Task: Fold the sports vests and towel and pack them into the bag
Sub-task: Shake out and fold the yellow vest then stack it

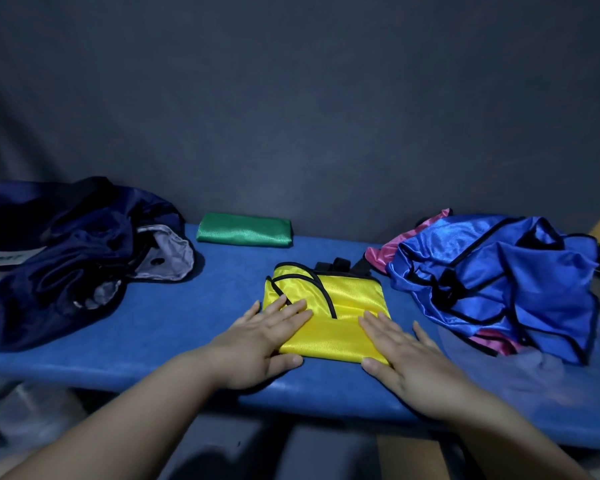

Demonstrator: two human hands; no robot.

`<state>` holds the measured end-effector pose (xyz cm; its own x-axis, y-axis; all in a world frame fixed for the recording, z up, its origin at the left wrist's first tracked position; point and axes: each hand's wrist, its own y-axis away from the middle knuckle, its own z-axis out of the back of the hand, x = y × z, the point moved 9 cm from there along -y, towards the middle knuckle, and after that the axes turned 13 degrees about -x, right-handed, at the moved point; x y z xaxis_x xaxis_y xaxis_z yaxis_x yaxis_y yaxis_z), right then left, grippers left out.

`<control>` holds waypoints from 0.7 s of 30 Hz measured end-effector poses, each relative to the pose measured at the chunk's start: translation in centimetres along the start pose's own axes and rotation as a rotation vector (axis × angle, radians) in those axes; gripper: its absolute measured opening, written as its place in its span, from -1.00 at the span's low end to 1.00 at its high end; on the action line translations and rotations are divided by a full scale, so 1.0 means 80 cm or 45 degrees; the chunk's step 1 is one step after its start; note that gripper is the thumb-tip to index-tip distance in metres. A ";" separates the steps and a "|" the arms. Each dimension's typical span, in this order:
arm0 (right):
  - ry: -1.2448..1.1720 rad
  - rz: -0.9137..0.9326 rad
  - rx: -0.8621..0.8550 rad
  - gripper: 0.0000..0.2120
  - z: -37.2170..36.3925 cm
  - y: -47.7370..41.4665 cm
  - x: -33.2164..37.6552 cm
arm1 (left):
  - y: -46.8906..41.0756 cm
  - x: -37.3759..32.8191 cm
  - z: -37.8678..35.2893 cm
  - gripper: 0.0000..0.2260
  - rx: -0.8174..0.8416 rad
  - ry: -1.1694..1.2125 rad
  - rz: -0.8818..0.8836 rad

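A folded yellow vest (333, 317) is pressed flat on the blue table (194, 320) by the left hand (260, 341) and right hand (406, 355). A folded green vest (245, 233) lies behind, a navy bag (66, 261) left, crumpled blue and pink vests (499, 282) right.

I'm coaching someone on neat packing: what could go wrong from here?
The shiny yellow vest is only pressed flat under the left hand and right hand; lifting it may undo the fold. The bag lies collapsed, so pushing folded pieces in could crumple them.
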<state>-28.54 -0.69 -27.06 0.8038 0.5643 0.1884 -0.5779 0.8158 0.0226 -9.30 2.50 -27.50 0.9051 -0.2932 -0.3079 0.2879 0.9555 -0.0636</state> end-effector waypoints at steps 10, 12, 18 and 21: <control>-0.233 -0.054 -0.155 -0.45 0.018 -0.002 -0.017 | -0.001 0.021 0.012 -0.45 -0.058 0.314 0.195; -0.228 -0.019 -0.243 -0.61 0.025 -0.004 -0.017 | -0.002 0.021 0.014 -0.60 -0.123 0.334 0.152; -0.509 -0.008 -0.561 -0.76 0.055 -0.012 -0.024 | -0.003 0.024 0.045 -0.78 -0.418 0.475 0.117; -0.651 -0.013 -0.640 -0.82 0.070 -0.013 -0.024 | -0.002 0.029 0.063 -0.76 -0.471 0.631 0.188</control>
<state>-30.27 -3.32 -21.91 0.5708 0.5266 0.6300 -0.3370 0.8499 -0.4051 -5.66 1.49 -23.39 0.6494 -0.1931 -0.7355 -0.0363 0.9583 -0.2836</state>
